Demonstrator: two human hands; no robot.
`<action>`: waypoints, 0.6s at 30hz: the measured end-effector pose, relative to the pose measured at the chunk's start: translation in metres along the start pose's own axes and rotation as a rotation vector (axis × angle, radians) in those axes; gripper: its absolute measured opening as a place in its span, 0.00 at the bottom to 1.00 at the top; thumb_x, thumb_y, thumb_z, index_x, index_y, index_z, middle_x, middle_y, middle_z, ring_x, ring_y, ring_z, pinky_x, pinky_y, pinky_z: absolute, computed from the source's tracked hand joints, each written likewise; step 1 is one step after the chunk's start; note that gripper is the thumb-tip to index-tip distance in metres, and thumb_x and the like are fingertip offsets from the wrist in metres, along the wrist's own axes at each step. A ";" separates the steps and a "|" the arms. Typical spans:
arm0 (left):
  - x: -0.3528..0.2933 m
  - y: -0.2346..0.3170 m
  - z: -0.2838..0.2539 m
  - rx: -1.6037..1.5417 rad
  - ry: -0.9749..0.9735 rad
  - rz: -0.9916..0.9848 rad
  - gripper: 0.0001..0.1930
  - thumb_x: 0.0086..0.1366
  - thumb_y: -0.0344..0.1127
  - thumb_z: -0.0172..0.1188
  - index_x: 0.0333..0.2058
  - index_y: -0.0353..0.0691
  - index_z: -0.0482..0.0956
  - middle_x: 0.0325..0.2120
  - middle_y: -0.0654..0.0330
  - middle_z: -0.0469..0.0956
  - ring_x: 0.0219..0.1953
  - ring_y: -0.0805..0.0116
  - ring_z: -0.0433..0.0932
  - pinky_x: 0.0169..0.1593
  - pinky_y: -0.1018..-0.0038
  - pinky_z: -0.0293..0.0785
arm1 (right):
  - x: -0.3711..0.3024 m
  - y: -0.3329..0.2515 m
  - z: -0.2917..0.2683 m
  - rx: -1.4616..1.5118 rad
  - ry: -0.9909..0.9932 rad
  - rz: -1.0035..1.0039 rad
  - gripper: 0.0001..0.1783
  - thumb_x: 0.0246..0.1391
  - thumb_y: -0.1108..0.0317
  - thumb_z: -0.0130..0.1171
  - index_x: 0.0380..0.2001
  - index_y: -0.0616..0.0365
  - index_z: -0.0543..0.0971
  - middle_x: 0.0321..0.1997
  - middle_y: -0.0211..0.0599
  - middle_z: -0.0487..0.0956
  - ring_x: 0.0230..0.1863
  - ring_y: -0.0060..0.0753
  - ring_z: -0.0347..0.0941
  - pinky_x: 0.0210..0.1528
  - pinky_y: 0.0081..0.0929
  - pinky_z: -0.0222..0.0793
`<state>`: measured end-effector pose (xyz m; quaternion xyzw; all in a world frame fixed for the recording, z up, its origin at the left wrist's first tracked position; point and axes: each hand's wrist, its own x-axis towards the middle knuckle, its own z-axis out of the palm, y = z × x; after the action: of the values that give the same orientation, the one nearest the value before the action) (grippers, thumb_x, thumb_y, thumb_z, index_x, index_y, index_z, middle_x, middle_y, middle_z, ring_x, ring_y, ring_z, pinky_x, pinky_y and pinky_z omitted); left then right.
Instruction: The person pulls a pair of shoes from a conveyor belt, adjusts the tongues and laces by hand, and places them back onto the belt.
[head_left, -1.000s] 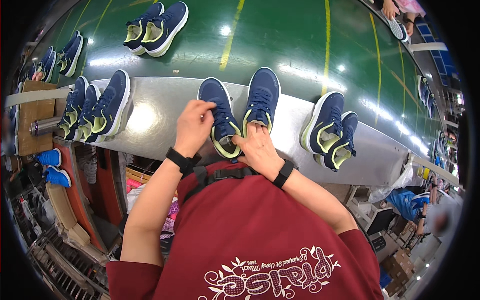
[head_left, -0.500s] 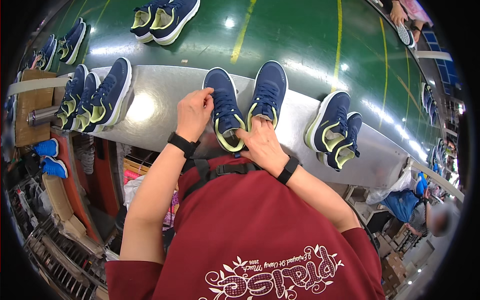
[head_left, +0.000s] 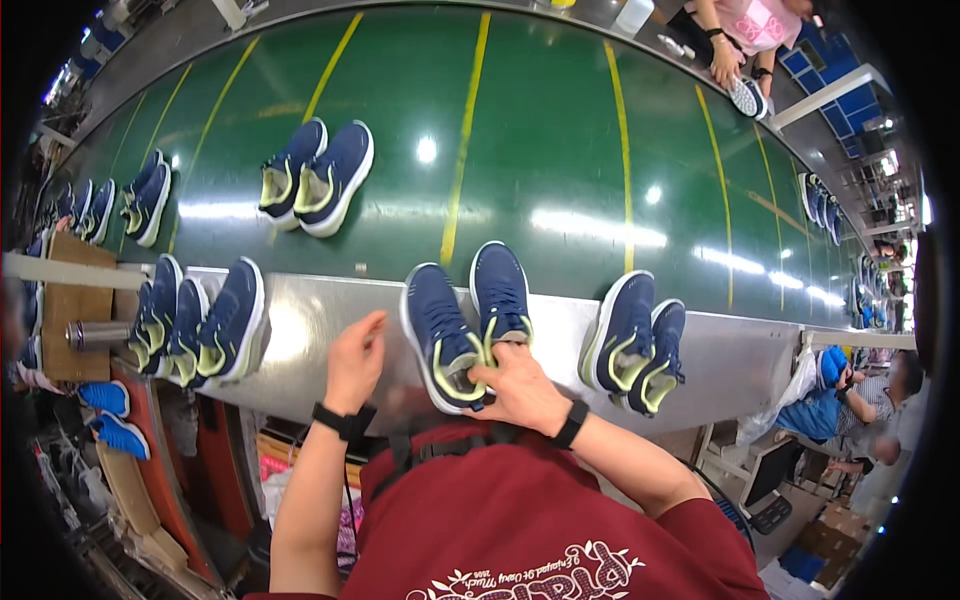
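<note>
In front of me stands a pair of navy sneakers with lime-green linings, toes pointing away: a left sneaker (head_left: 437, 318) and a right sneaker (head_left: 500, 293), close together at the metal ledge. My right hand (head_left: 525, 393) grips both at the heel openings, its thumb in the left one and its fingers at the right one. Its fingertips are hidden inside. Off to the left of the pair, my left hand (head_left: 354, 362) is raised and empty, fingers stretched out and thumb apart.
Beyond the metal ledge (head_left: 540, 365) runs a green conveyor (head_left: 540, 130) with yellow lines, carrying another sneaker pair (head_left: 318, 178). More sneakers stand on the ledge at left (head_left: 230, 320) and right (head_left: 622, 330). A co-worker's hands (head_left: 728, 68) hold a shoe across the belt.
My left hand has come away from the left sneaker, and its fingers have straightened. The two held sneakers are closer together. The view has tilted up, showing more of the conveyor.
</note>
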<state>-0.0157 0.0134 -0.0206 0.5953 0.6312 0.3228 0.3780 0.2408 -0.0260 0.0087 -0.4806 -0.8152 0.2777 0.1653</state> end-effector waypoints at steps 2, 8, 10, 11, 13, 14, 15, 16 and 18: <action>-0.006 -0.003 -0.012 0.048 0.024 -0.108 0.12 0.60 0.26 0.55 0.44 0.36 0.78 0.34 0.52 0.80 0.37 0.61 0.80 0.39 0.71 0.77 | 0.014 0.017 -0.019 -0.004 0.061 0.033 0.24 0.33 0.51 0.72 0.33 0.50 0.80 0.28 0.38 0.68 0.33 0.45 0.67 0.38 0.40 0.64; 0.007 -0.027 -0.025 0.110 -0.015 -0.121 0.11 0.60 0.28 0.57 0.42 0.36 0.78 0.33 0.52 0.80 0.33 0.61 0.80 0.36 0.72 0.77 | 0.111 0.121 -0.094 -0.274 0.261 0.179 0.26 0.37 0.49 0.70 0.39 0.52 0.80 0.31 0.41 0.73 0.36 0.46 0.72 0.36 0.41 0.70; 0.031 -0.023 -0.034 0.136 0.015 -0.094 0.13 0.59 0.29 0.58 0.43 0.38 0.78 0.32 0.52 0.79 0.35 0.57 0.78 0.40 0.68 0.75 | 0.150 0.168 -0.119 -0.386 0.360 0.171 0.29 0.38 0.45 0.68 0.39 0.54 0.80 0.30 0.40 0.74 0.36 0.43 0.73 0.37 0.38 0.70; 0.047 -0.031 -0.039 0.229 0.060 0.024 0.15 0.57 0.29 0.59 0.45 0.39 0.77 0.35 0.52 0.78 0.39 0.55 0.77 0.44 0.67 0.73 | 0.167 0.194 -0.129 -0.426 0.417 0.159 0.29 0.40 0.44 0.67 0.40 0.54 0.80 0.30 0.40 0.75 0.35 0.43 0.74 0.37 0.38 0.70; 0.081 -0.040 -0.049 0.384 0.149 0.200 0.23 0.53 0.29 0.62 0.50 0.42 0.74 0.44 0.50 0.74 0.48 0.51 0.71 0.51 0.64 0.68 | 0.200 0.234 -0.147 -0.555 0.404 0.231 0.30 0.43 0.44 0.65 0.44 0.53 0.79 0.34 0.42 0.75 0.38 0.44 0.74 0.41 0.40 0.69; 0.101 -0.036 -0.055 0.446 0.188 0.264 0.27 0.51 0.30 0.64 0.53 0.45 0.73 0.50 0.48 0.70 0.53 0.49 0.67 0.54 0.61 0.65 | 0.213 0.247 -0.152 -0.593 0.296 0.401 0.31 0.44 0.42 0.64 0.48 0.48 0.78 0.37 0.43 0.76 0.43 0.45 0.73 0.47 0.46 0.66; 0.121 -0.029 -0.060 0.593 0.190 0.284 0.30 0.49 0.31 0.66 0.54 0.47 0.71 0.53 0.47 0.66 0.56 0.47 0.64 0.56 0.59 0.63 | 0.220 0.263 -0.152 -0.565 0.158 0.537 0.34 0.44 0.41 0.63 0.52 0.44 0.74 0.49 0.48 0.73 0.53 0.52 0.67 0.53 0.52 0.61; 0.138 -0.024 -0.064 0.737 0.189 0.306 0.33 0.47 0.33 0.68 0.55 0.49 0.70 0.55 0.46 0.63 0.58 0.45 0.61 0.58 0.56 0.60 | 0.218 0.275 -0.144 -0.664 0.174 0.499 0.34 0.45 0.41 0.63 0.54 0.43 0.73 0.55 0.50 0.69 0.57 0.56 0.63 0.55 0.53 0.60; 0.169 -0.026 -0.074 0.910 0.134 0.315 0.37 0.44 0.41 0.71 0.56 0.56 0.69 0.55 0.44 0.63 0.59 0.46 0.60 0.61 0.54 0.54 | 0.223 0.286 -0.133 -0.757 0.185 0.459 0.35 0.46 0.41 0.62 0.56 0.42 0.71 0.61 0.52 0.64 0.60 0.61 0.59 0.57 0.54 0.58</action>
<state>-0.0933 0.1825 -0.0210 0.7663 0.6336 0.1049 -0.0155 0.4027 0.3179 -0.0601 -0.6985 -0.7133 -0.0549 -0.0157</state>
